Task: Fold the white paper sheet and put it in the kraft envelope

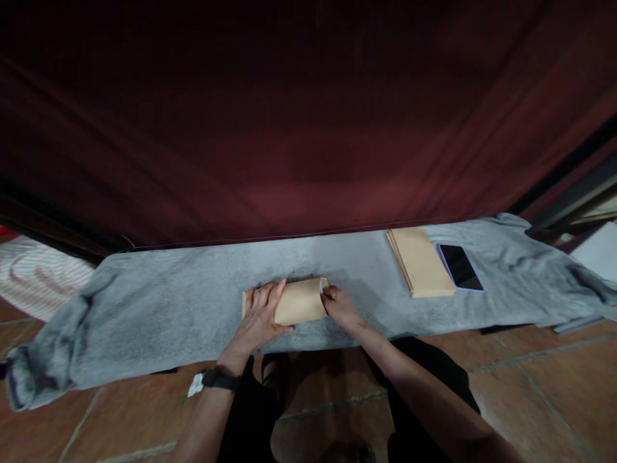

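A brown paper envelope lies sideways on the grey cloth in front of me. My left hand is laid over its left part, thumb and fingers spread, pressing it down. At the envelope's right end, my right hand has its fingers closed at the open mouth, where a sliver of white shows. Whether the fingertips grip the envelope's edge or something inside it is hidden. A stack of several similar envelopes rests farther right.
A phone with a pale purple edge lies beside the stack. The grey cloth covers a long narrow surface against a dark red panel. Striped fabric is at far left. Below is a tiled floor with my legs.
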Action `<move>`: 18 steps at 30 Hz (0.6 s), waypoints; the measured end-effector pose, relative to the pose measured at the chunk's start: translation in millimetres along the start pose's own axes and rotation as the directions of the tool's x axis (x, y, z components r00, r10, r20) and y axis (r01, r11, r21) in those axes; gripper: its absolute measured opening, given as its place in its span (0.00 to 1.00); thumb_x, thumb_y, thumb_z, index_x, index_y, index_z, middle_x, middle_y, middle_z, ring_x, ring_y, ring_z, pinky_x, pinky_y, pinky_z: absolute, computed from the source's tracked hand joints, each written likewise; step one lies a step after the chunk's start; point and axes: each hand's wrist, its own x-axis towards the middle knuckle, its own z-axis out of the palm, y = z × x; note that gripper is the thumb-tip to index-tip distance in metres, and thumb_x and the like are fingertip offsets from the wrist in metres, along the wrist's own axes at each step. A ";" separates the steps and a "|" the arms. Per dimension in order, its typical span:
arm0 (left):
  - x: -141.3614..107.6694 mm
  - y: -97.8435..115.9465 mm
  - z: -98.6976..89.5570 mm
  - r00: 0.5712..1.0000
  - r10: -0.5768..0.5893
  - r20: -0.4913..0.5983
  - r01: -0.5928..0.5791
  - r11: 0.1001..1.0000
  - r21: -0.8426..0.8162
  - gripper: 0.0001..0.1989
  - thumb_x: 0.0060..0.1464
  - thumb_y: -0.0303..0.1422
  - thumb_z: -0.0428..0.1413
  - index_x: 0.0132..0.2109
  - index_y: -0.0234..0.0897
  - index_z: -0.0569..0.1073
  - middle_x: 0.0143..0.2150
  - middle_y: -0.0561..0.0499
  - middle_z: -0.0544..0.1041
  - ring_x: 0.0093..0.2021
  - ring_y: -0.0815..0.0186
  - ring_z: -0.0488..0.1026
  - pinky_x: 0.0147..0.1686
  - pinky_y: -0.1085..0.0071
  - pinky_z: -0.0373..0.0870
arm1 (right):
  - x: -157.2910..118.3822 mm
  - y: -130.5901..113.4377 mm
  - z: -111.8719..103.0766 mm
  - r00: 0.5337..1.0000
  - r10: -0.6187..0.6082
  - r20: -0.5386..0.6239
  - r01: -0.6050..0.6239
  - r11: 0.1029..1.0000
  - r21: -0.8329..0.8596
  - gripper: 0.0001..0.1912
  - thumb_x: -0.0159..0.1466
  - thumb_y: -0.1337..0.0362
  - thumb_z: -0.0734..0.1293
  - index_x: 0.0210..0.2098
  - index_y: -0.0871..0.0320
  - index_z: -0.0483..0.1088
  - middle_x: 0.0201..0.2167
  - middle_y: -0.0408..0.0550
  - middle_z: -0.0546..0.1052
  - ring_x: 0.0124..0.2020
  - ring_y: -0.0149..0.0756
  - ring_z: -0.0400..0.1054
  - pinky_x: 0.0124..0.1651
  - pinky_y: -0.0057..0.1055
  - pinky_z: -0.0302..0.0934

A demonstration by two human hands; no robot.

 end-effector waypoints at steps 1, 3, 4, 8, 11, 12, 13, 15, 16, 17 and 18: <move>0.1 -0.2 -0.1 1.000 -0.003 0.003 0.003 1.000 -0.002 0.58 0.45 0.45 0.66 0.75 0.44 0.41 0.65 0.38 0.63 0.65 0.43 0.60 0.67 0.40 0.44 | -0.1 0.0 -1.1 1.000 0.004 -0.015 -0.004 1.000 0.000 0.10 0.62 0.67 0.66 0.24 0.54 0.74 0.32 0.45 0.78 0.33 0.37 0.73 0.36 0.29 0.63; 0.2 -0.2 -0.4 1.000 -0.008 0.004 0.008 1.000 -0.007 0.58 0.45 0.45 0.66 0.75 0.45 0.41 0.65 0.39 0.63 0.65 0.43 0.60 0.67 0.40 0.44 | -0.8 -0.3 -2.6 0.999 0.016 -0.043 -0.016 1.000 0.003 0.06 0.60 0.66 0.67 0.27 0.54 0.74 0.32 0.45 0.78 0.33 0.37 0.73 0.36 0.29 0.63; 0.3 -0.1 -0.3 1.000 -0.007 0.004 0.007 1.000 -0.008 0.58 0.45 0.45 0.66 0.75 0.45 0.41 0.66 0.39 0.63 0.65 0.43 0.60 0.67 0.41 0.43 | -1.4 -0.6 -3.0 0.998 0.026 -0.060 -0.025 1.000 0.013 0.04 0.60 0.66 0.68 0.28 0.54 0.74 0.31 0.45 0.78 0.32 0.37 0.72 0.35 0.29 0.62; 0.4 0.3 0.7 1.000 0.001 0.000 -0.001 1.000 0.000 0.58 0.45 0.45 0.66 0.75 0.43 0.43 0.66 0.38 0.62 0.66 0.43 0.60 0.67 0.41 0.42 | -4.4 -3.0 -3.3 0.989 0.076 -0.123 -0.066 0.994 0.088 0.03 0.58 0.67 0.67 0.28 0.53 0.71 0.27 0.42 0.77 0.29 0.35 0.71 0.33 0.28 0.61; 0.7 -0.5 1.7 1.000 0.016 -0.007 -0.016 1.000 0.006 0.58 0.45 0.45 0.67 0.75 0.42 0.43 0.66 0.38 0.62 0.66 0.42 0.59 0.68 0.40 0.41 | -5.9 -4.8 -3.6 0.986 0.093 -0.141 -0.079 0.992 0.096 0.04 0.56 0.68 0.68 0.28 0.53 0.69 0.27 0.41 0.77 0.29 0.36 0.71 0.33 0.28 0.60; 0.8 -0.8 1.8 1.000 0.021 -0.008 -0.021 1.000 0.010 0.58 0.45 0.46 0.67 0.75 0.42 0.43 0.66 0.38 0.62 0.66 0.42 0.59 0.68 0.40 0.41 | -6.1 -5.2 -3.5 0.985 0.099 -0.144 -0.085 0.991 0.102 0.05 0.55 0.69 0.68 0.28 0.53 0.68 0.27 0.41 0.76 0.29 0.36 0.71 0.33 0.28 0.60; 0.9 -1.1 1.8 1.000 0.024 -0.009 -0.024 1.000 0.015 0.58 0.45 0.46 0.67 0.75 0.42 0.42 0.66 0.37 0.62 0.66 0.42 0.59 0.68 0.40 0.41 | -6.1 -5.4 -3.3 0.983 0.109 -0.148 -0.092 0.989 0.116 0.05 0.55 0.69 0.68 0.28 0.53 0.67 0.26 0.40 0.76 0.29 0.35 0.71 0.33 0.28 0.60; 1.1 -1.3 1.6 1.000 0.023 -0.010 -0.023 0.999 0.024 0.58 0.46 0.46 0.67 0.75 0.42 0.42 0.66 0.37 0.62 0.67 0.42 0.59 0.68 0.40 0.40 | -5.5 -5.6 -2.5 0.976 0.140 -0.166 -0.109 0.977 0.182 0.06 0.54 0.69 0.68 0.30 0.53 0.67 0.26 0.39 0.75 0.29 0.35 0.70 0.33 0.28 0.61; 1.1 -1.4 1.4 1.000 0.020 -0.010 -0.020 0.999 0.029 0.58 0.46 0.46 0.66 0.75 0.42 0.43 0.66 0.37 0.62 0.67 0.42 0.59 0.68 0.40 0.41 | -4.8 -5.6 -1.9 0.971 0.158 -0.179 -0.117 0.969 0.218 0.08 0.53 0.69 0.68 0.31 0.53 0.67 0.26 0.39 0.75 0.29 0.35 0.71 0.33 0.28 0.61; 1.0 -1.5 1.4 1.000 0.018 -0.010 -0.018 0.999 0.033 0.57 0.46 0.46 0.66 0.75 0.42 0.43 0.67 0.36 0.62 0.67 0.42 0.58 0.68 0.40 0.40 | -3.9 -5.5 -1.4 0.967 0.174 -0.188 -0.123 0.960 0.253 0.09 0.52 0.69 0.68 0.34 0.54 0.67 0.26 0.39 0.75 0.29 0.35 0.71 0.33 0.28 0.62; 0.8 -1.6 1.4 1.000 0.019 -0.009 -0.019 0.999 0.038 0.57 0.47 0.46 0.66 0.75 0.42 0.44 0.67 0.36 0.61 0.68 0.42 0.57 0.68 0.39 0.40 | -2.9 -5.4 -1.1 0.965 0.186 -0.186 -0.126 0.948 0.291 0.12 0.51 0.69 0.69 0.36 0.54 0.68 0.27 0.39 0.76 0.29 0.36 0.71 0.34 0.28 0.63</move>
